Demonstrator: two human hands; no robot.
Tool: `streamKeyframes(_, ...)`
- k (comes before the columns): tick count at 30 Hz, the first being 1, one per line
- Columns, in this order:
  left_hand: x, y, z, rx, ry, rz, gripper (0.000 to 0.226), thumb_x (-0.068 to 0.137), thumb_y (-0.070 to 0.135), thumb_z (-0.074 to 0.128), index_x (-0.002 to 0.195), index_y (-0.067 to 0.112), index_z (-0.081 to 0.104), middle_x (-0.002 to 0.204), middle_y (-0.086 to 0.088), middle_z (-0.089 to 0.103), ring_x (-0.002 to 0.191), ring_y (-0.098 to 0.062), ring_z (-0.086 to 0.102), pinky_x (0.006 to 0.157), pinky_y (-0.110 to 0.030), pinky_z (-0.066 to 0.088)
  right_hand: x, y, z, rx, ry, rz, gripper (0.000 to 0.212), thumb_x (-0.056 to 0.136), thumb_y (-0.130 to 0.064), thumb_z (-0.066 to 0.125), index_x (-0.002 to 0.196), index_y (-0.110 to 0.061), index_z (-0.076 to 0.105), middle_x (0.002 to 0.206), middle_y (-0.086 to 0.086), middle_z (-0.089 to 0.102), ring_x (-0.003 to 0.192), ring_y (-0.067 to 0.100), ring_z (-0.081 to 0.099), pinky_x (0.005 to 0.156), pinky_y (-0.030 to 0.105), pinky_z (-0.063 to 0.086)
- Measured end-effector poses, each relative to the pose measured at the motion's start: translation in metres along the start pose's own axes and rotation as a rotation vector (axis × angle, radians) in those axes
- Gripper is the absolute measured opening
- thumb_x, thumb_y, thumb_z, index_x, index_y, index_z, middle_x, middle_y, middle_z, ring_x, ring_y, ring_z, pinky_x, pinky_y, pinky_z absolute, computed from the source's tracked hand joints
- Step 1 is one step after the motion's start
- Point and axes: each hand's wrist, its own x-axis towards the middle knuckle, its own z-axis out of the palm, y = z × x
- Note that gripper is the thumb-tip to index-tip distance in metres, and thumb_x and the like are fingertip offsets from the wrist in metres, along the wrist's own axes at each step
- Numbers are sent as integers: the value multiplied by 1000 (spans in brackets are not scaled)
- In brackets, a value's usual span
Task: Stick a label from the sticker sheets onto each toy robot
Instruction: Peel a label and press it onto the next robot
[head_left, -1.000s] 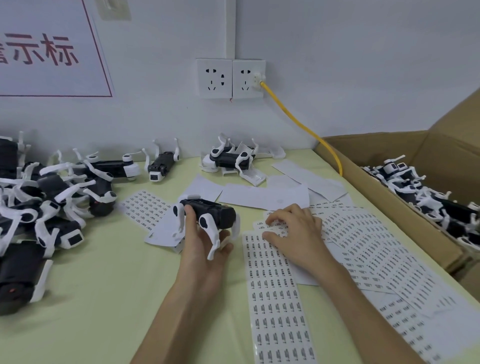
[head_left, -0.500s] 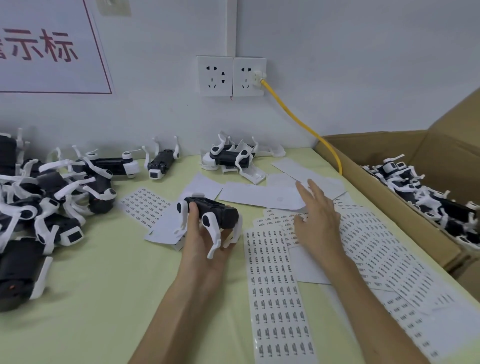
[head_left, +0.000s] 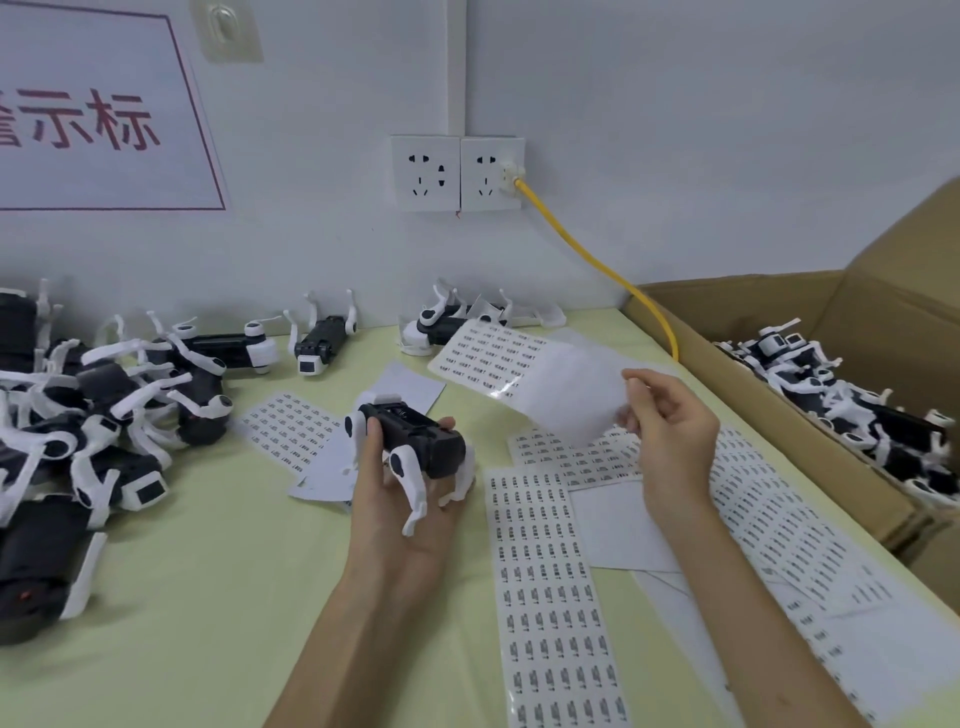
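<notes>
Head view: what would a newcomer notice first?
At centre, the left hand holds a black-and-white toy robot, while the right hand pinches a sticker sheet in the air above the other sheets. A heap of toy robots crowds the left of the table, and a cardboard box on the right holds more.

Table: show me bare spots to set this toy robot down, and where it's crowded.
Largest bare patch: near-left table, between the toy robot pile and the left hand. Crowded: sticker sheets cover the right side up to the cardboard box; the pile fills the left edge.
</notes>
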Motion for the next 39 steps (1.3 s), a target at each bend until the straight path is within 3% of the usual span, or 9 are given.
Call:
streamKeyframes(7, -3, -1, -5, 33, 44, -52, 62, 102, 65, 49, 106, 13, 81, 84, -9, 34, 113, -34, 47, 115, -39, 32, 2, 11, -4, -322, -148, 188, 14, 94, -11, 66, 90, -19, 77, 78, -1, 71, 73, 14, 61, 65, 27, 48)
streamKeyframes(13, -3, -4, 3, 45, 63, 3, 81, 109, 53, 40, 56, -7, 53, 47, -23, 34, 73, -44, 54, 94, -38, 39, -11, 0, 0, -608, -276, -145, 24, 84, -4, 70, 88, -27, 74, 91, -9, 71, 80, 5, 60, 69, 14, 44)
streamKeyframes(16, -6, -8, 7, 198, 102, 7, 56, 103, 50, 50, 76, 9, 77, 88, -17, 77, 85, -37, 75, 63, -30, 61, -22, -4, 6, -613, -379, -336, 35, 85, 1, 69, 110, -23, 73, 109, -10, 66, 104, 6, 59, 87, 11, 41)
streamKeyframes(20, -14, -9, 18, 93, 34, -63, 32, 101, 42, 53, 104, 11, 57, 51, -15, 60, 67, -28, 56, 58, -29, 52, -37, -5, 19, -511, -630, -387, 29, 97, -13, 66, 124, -23, 71, 125, -15, 67, 122, -2, 57, 107, 18, 42)
streamKeyframes(25, -14, -12, 17, 151, 96, -72, 53, 101, 41, 53, 134, 0, 55, 53, -12, 60, 66, -27, 58, 83, -31, 46, -45, -4, 24, -494, -703, -394, 16, 97, -21, 69, 107, -32, 76, 108, -16, 71, 108, 6, 63, 96, 30, 49)
streamKeyframes(29, -15, -11, 13, 150, 56, -103, 36, 95, 43, 59, 89, 8, 65, 50, -13, 59, 45, -21, 58, 56, -25, 49, -42, -3, 23, -529, -653, -411, 14, 91, -17, 77, 104, -21, 78, 100, -10, 69, 93, 10, 62, 87, 33, 51)
streamKeyframes(33, -14, -10, 15, 187, 126, -124, 78, 91, 43, 61, 157, 9, 39, 59, -12, 63, 76, -32, 55, 73, -32, 41, -41, -6, 23, -510, -591, -460, 17, 84, -15, 83, 99, -17, 76, 95, -12, 69, 84, 9, 62, 79, 25, 51)
streamKeyframes(38, -14, -10, 17, 188, 87, -83, 59, 89, 46, 63, 143, 45, 40, 66, -16, 64, 81, -35, 60, 73, -32, 39, -42, -7, 24, -514, -579, -468, 19, 80, -11, 85, 96, -16, 76, 91, -11, 68, 79, 8, 62, 71, 9, 41)
streamKeyframes(39, -15, -10, 18, 171, 108, -83, 68, 88, 45, 64, 152, 27, 48, 81, -21, 69, 98, -37, 59, 83, -36, 41, -42, -7, 24, -510, -581, -462, 19, 80, -11, 85, 96, -16, 76, 90, -10, 68, 79, 8, 62, 70, 8, 40)
